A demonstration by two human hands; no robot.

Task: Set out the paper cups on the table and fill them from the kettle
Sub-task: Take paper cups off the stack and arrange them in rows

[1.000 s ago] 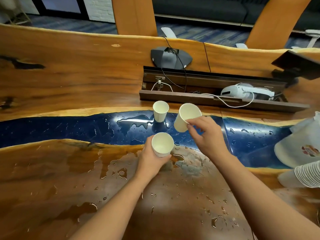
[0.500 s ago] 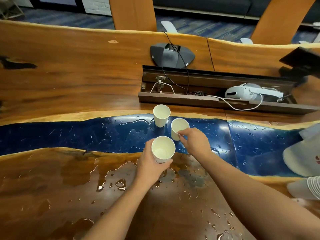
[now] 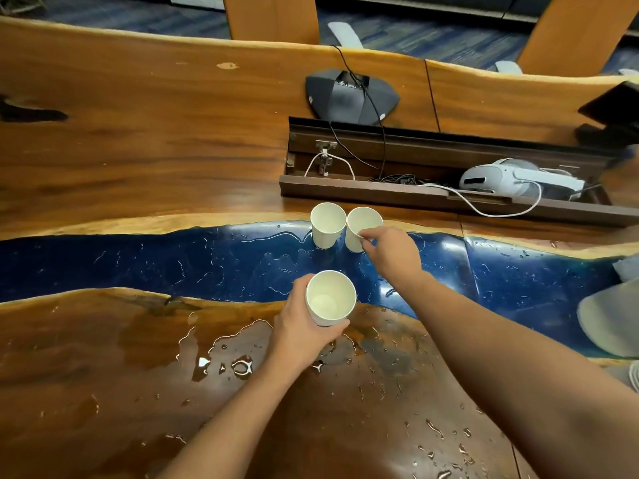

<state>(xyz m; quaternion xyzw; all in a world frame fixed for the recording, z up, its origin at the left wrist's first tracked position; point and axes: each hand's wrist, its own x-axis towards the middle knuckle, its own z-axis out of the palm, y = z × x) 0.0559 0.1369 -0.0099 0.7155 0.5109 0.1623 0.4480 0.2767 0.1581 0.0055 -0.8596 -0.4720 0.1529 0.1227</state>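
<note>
While the right hand [image 3: 390, 252] pinches the rim of a white paper cup [image 3: 359, 226] standing upright just beside another white cup [image 3: 326, 224] on the blue resin strip of the wet wooden table [image 3: 138, 140], the left hand [image 3: 301, 326] has its fingers wrapped round a third empty white cup [image 3: 330, 297]. Its long axis is near upright, mouth up. From those fingers, the standing pair lies straight ahead, so placing it probably means reaching forward; the left hand is nearer.
</note>
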